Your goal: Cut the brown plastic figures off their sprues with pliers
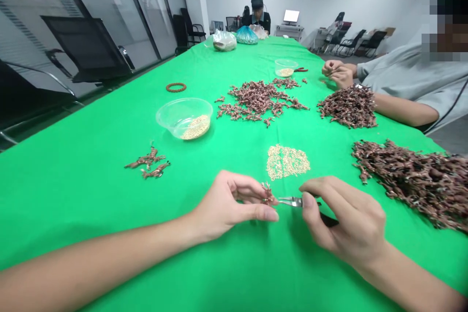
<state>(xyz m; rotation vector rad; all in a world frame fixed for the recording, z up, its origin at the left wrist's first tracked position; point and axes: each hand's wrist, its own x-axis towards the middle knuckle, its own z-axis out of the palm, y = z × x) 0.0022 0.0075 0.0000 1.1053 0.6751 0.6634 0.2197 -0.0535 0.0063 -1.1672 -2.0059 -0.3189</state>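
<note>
My left hand (234, 204) pinches a small brown figure (268, 194) between thumb and fingers, above the green cloth (204, 273). My right hand (343, 219) is closed round pliers (294, 202) with dark handles; their slim metal tips point left and reach close to the figure. Whether the tips touch it or hold a bead, I cannot tell. Just beyond my hands lies a flat patch of small golden beads (287, 162). Several brown figures (155, 169) lie loose on the cloth to the left of my left hand.
A clear bowl (183, 118) with beads stands left of a brown heap (256, 100). Larger heaps (413, 175) (349, 107) lie right. A person's hands (340, 73) work near another bowl (286, 67) and red-handled pliers (301, 69). Bags (224, 40) and another person (258, 17) are at the far end.
</note>
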